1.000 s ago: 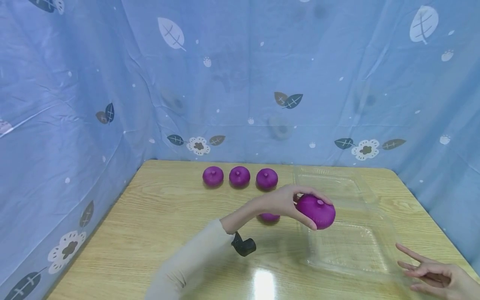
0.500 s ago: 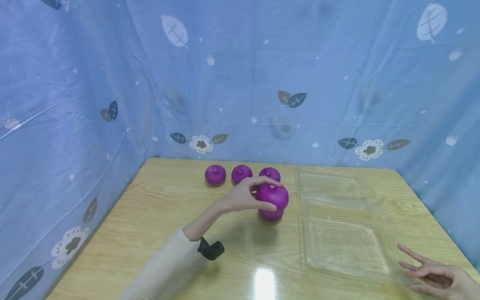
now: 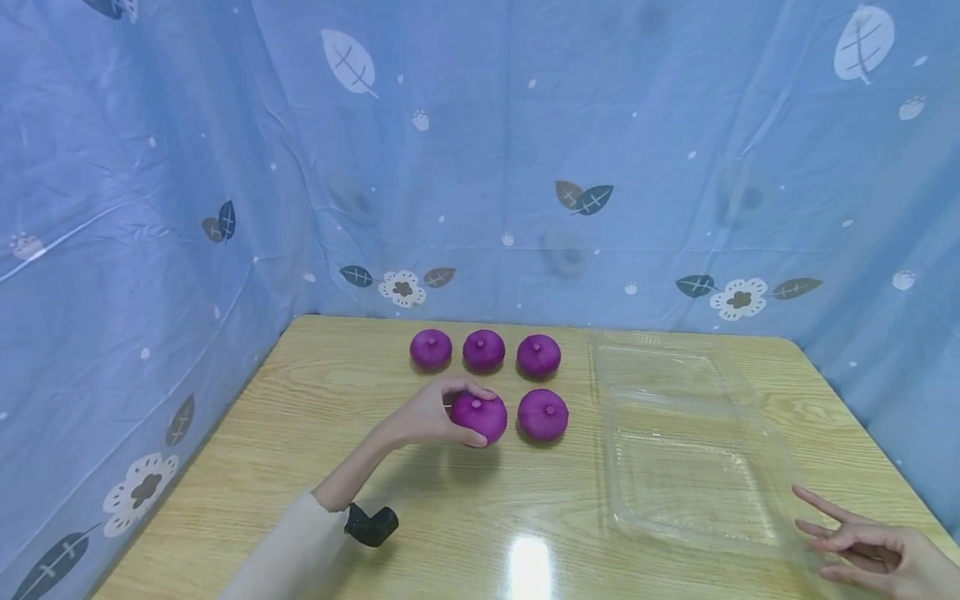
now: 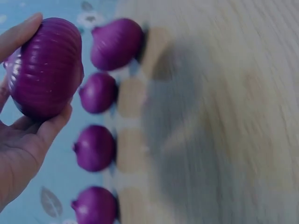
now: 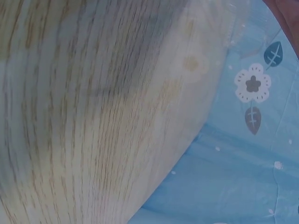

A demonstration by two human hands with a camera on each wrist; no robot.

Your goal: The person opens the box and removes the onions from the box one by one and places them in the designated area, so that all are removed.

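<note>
In the head view, my left hand (image 3: pixel 429 417) grips a purple onion (image 3: pixel 482 419) from its left side, thumb and fingers around it. The left wrist view has this onion (image 4: pixel 49 70) large and close, with a shadow on the wood beyond. Just right of it, apart, another purple onion (image 3: pixel 543 415) sits on the table. Behind them three more stand in a row: a left onion (image 3: pixel 431 349), a middle onion (image 3: pixel 483 350) and a right onion (image 3: pixel 538 356). My right hand (image 3: pixel 873 550), holding nothing visible, hovers at the lower right with fingers loosely bent.
A clear plastic clamshell container (image 3: pixel 697 492) lies spread on the right of the wooden table (image 3: pixel 315 467), its two halves one behind the other. My right hand is by its near right corner. A blue patterned curtain (image 3: pixel 465 167) encloses the back and sides.
My left hand has carried the onion leftward from over the clear container, past the front onion on the table, which now shows fully. The right hand has stayed about where it was.
</note>
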